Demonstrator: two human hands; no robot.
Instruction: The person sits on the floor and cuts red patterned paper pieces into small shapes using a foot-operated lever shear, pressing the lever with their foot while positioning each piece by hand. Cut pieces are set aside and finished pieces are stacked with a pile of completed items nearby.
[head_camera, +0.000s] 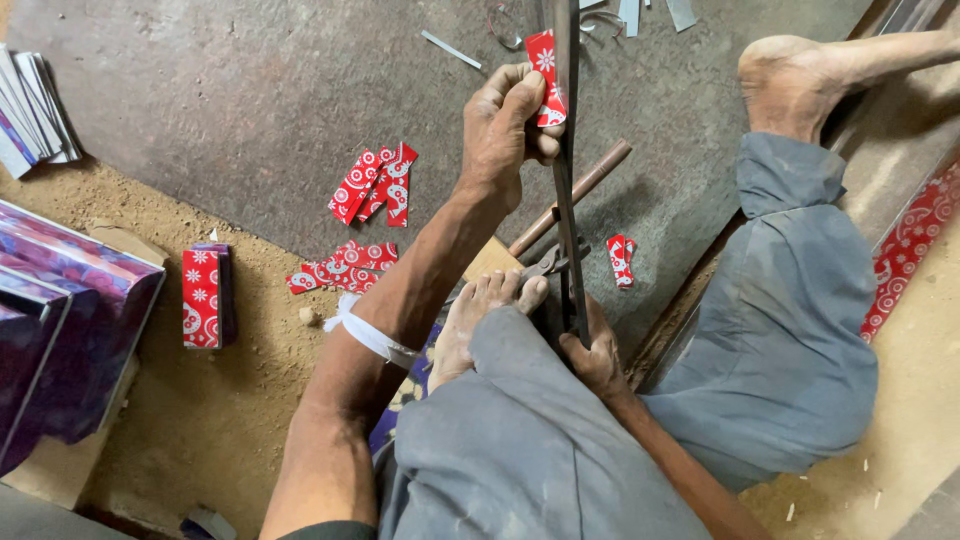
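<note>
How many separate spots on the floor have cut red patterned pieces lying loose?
3: a cluster left of the left hand, a pile below it near the forearm, one lone piece right of the long blade. Others may be hidden.

Loose red sheet-metal offcuts with white floral print (375, 185) lie on the grey floor slab (250, 90). A folded red patterned stack (205, 297) rests on sandy ground (200, 420). Glossy purple boxes (60, 330) stand left. Thin silver metal strips (450, 49) lie near the top.
</note>
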